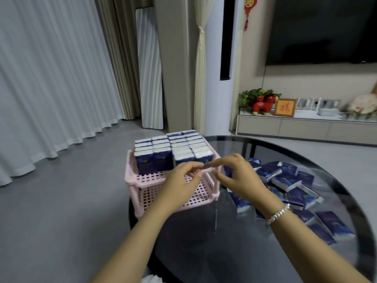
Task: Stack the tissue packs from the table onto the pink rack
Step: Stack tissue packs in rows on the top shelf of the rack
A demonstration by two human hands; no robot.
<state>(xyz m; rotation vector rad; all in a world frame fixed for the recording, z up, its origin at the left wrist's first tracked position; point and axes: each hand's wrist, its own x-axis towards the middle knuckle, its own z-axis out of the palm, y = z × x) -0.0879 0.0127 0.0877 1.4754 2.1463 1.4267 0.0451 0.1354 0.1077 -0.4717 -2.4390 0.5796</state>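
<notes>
Tissue pack between both hands' grip, mostly hidden.

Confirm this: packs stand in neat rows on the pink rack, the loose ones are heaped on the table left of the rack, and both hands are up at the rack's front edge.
Not quite. In the head view the loose packs lie on the table to the right of the pink rack, not left. The rest holds: rows of packs stand on it, left hand and right hand at its front.

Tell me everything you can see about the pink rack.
The pink rack looks like pale plastic with a square-holed grid, in two tiers. It stands upright at the left edge of the dark round glass table. Blue tissue packs stand in rows filling the back of its upper tier; the front part is bare. Both hands hover above its front rail; contact is unclear.
</notes>
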